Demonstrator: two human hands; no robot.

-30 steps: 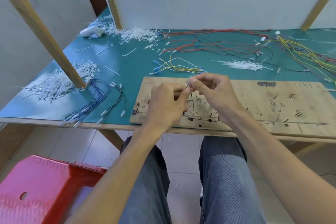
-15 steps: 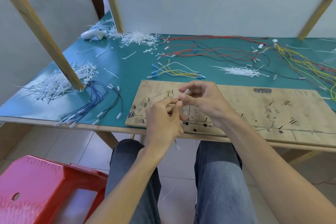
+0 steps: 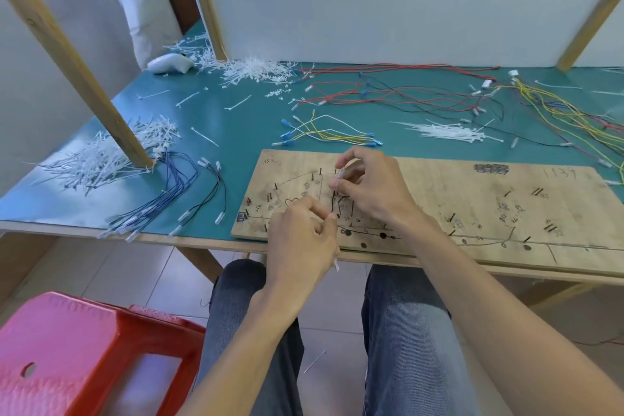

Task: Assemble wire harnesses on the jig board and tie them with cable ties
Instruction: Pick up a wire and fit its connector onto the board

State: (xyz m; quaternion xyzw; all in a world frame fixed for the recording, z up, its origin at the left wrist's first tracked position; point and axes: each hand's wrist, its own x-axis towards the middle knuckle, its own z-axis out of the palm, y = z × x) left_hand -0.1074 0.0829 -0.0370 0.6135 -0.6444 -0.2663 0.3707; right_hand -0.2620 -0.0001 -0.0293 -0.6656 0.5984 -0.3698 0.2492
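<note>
A wooden jig board point(image 3: 472, 199) with pins and pen marks lies at the near edge of the teal table point(image 3: 243, 125). My right hand point(image 3: 371, 186) is over the board's left part, fingers pinched on a thin black wire with a clear white connector end point(image 3: 340, 173). My left hand point(image 3: 300, 240) is just below it at the board's front edge, fingers curled closed on the same wire, and a small white tip pokes out under the palm. Loose white cable ties point(image 3: 445, 133) lie behind the board.
Blue and black wires point(image 3: 175, 192) lie left of the board beside a wooden post point(image 3: 74, 61). Yellow-white wires point(image 3: 324, 135), red and black wires point(image 3: 388, 91) and yellow wires point(image 3: 567, 115) spread across the back. Cable tie heaps point(image 3: 101, 155) sit left. A red stool point(image 3: 77, 358) stands on the floor.
Both hands have come down onto the board's left part; my left hand has dropped toward the front edge and the wire now stretches between the two hands. The head view tilted up slightly.
</note>
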